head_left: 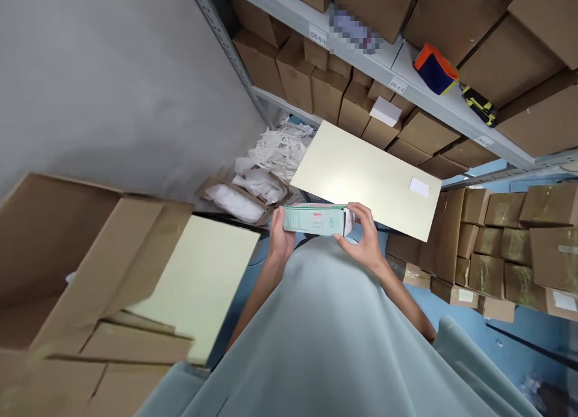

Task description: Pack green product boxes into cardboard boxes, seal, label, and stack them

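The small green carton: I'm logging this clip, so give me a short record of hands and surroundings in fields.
held item: small green carton, lying sideways
left hand: grips its left end
right hand: at its right end, by the white end flap
in front: pale flat board
left: open cardboard box
behind: shelves of brown boxes

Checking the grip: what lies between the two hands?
In the head view, only the small green carton spans between the left hand and right hand, each holding one end.
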A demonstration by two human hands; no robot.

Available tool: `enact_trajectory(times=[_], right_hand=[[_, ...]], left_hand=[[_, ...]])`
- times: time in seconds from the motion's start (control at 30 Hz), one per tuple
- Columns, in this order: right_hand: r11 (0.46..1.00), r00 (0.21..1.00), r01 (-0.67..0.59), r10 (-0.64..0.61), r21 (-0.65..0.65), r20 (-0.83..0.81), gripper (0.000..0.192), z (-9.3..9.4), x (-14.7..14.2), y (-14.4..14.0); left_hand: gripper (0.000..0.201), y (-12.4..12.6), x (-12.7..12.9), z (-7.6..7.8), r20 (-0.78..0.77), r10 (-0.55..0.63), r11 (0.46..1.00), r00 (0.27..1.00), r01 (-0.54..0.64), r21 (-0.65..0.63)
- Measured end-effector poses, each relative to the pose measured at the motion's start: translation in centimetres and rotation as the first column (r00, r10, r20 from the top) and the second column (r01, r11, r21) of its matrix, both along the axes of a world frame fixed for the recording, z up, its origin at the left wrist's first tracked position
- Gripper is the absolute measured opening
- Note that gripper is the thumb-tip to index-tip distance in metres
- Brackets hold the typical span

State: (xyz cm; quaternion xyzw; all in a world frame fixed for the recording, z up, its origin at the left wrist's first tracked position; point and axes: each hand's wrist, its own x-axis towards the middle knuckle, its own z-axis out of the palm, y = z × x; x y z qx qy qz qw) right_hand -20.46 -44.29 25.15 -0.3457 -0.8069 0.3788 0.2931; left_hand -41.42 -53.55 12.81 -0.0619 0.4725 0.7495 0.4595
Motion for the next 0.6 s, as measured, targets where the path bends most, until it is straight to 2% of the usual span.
enact_trajectory(times=[0.13, 0.2, 0.3, 0.43, 0.6], right_hand=[[0.979, 0.987, 0.148, -0.155, -0.142, -0.035, 0.041, -0.1, -2.6, 1.4], [0.956, 0.967, 0.241, -0.25, -0.167, -0.037, 0.029, -0.4, -3.2, 2.1], [0.929, 0.932, 0.363, -0.361, -0.08, 0.034, 0.025, -0.7, -3.3, 3.4], [0.887, 0.872, 0.456, -0.461, 0.065, 0.164, 0.028, -0.9, -2.6, 5.2], [0.852, 0.842, 0.495, -0.519, 0.172, 0.148, 0.022, -1.5, -1.0, 7.2]], left_hand=[[0.059, 2.8, -2.7, 0.7, -0.054, -0.114, 0.993, 0.992, 0.111, -0.051], [0.061, 4.3, -3.4, 1.1, -0.055, -0.146, 0.988, 0.988, 0.143, -0.059], [0.06, 6.7, -3.9, 1.6, -0.058, -0.164, 0.985, 0.985, 0.161, -0.059], [0.051, 9.7, -3.4, 2.2, -0.067, -0.166, 0.984, 0.984, 0.161, -0.079], [0.056, 12.8, -2.0, 3.6, -0.15, -0.153, 0.987, 0.977, 0.143, -0.076]])
